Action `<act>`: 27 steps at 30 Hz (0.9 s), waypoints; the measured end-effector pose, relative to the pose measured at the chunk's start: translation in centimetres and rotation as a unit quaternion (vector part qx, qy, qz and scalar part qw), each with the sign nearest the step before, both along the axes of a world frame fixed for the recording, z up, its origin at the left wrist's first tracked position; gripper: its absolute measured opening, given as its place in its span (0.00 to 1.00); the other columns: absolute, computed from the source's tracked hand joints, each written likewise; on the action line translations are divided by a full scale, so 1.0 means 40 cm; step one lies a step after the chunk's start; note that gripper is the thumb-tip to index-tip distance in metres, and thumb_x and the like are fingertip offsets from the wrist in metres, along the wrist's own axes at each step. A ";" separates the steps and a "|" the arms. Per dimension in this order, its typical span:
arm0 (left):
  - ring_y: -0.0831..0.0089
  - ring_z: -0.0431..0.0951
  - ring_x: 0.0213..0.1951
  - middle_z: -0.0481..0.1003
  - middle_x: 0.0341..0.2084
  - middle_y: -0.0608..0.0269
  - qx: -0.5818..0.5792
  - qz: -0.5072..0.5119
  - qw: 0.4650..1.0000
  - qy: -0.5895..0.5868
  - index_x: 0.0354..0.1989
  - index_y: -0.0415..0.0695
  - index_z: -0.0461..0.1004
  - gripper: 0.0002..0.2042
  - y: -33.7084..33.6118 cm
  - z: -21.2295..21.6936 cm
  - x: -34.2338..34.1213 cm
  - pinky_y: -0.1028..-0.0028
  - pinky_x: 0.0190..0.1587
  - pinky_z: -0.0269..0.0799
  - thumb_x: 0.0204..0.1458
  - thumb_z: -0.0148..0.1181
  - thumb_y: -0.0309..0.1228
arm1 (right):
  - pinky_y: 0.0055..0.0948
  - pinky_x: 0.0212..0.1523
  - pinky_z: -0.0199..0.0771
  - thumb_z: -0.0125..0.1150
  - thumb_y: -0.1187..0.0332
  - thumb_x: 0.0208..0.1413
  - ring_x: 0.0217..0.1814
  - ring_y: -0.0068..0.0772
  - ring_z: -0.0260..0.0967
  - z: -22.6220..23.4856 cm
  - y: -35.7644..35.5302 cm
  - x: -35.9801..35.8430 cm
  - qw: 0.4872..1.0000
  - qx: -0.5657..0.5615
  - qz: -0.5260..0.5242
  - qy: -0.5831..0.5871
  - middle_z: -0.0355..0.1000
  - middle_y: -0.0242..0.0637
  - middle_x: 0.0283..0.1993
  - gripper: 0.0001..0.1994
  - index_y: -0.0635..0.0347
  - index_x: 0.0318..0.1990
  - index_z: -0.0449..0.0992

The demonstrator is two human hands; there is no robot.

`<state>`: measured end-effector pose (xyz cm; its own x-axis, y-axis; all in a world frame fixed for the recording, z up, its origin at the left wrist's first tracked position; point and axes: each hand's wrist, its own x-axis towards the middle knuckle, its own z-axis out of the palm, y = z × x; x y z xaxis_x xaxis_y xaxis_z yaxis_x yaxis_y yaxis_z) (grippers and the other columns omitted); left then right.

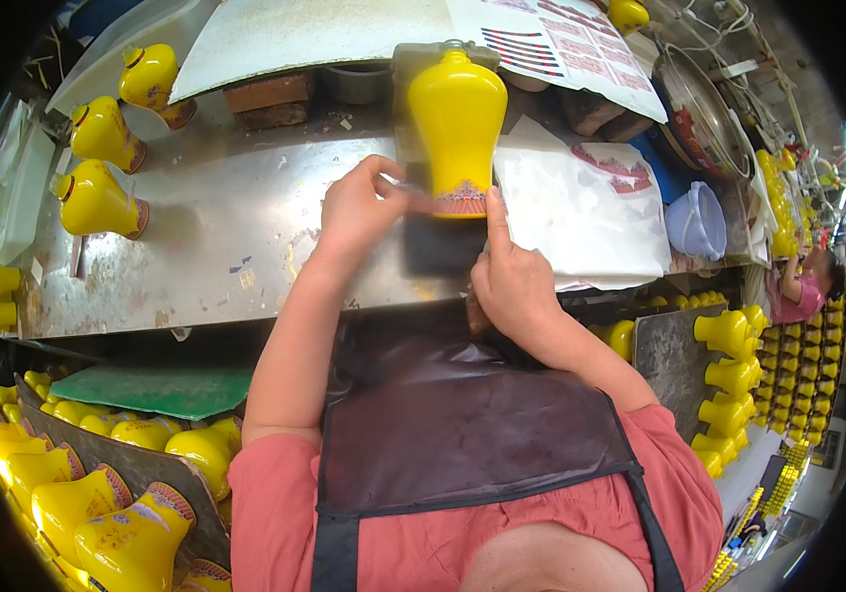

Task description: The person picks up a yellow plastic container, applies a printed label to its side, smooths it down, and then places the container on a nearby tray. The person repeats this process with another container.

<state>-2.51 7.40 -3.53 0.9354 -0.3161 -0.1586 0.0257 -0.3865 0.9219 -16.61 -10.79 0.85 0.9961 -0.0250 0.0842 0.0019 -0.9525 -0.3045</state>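
A glossy yellow vase (457, 109) lies on its side in front of me, its neck pointing away and its foot toward me. Around the foot runs a patterned reddish-blue decal band (462, 200). My left hand (359, 205) is closed in a pinch at the left of the foot, on a thin reddish decal strip (420, 198), blurred by motion, that reaches the band. With its index finger stretched out, my right hand (514, 281) touches the foot's right edge. Its other fingers curl under, beside a brown handle-like piece (478, 314); what they hold is hidden.
Three yellow vases (99, 197) lie at the left of the metal table (275, 227). White decal sheets (581, 222) and a pale blue bucket (696, 222) are at the right. Bricks (270, 99) prop a board behind. Racks of yellow vases (137, 533) flank me; a person (800, 286) is far right.
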 end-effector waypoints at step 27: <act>0.46 0.58 0.74 0.69 0.64 0.39 0.118 0.038 0.911 -0.394 0.71 0.28 0.59 0.36 -0.102 -0.029 -0.245 0.43 0.73 0.38 0.53 0.60 0.29 | 0.54 0.39 0.73 0.53 0.71 0.55 0.35 0.67 0.73 0.010 -0.025 -0.005 0.973 0.215 -0.049 0.068 0.74 0.63 0.33 0.42 0.64 0.78 0.44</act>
<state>-12.32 3.32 -4.68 0.8053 -0.2905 0.5168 -0.5739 -0.6007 0.5566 -16.82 -11.77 1.26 0.9883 -0.1247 -0.0875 -0.1511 -0.7310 -0.6654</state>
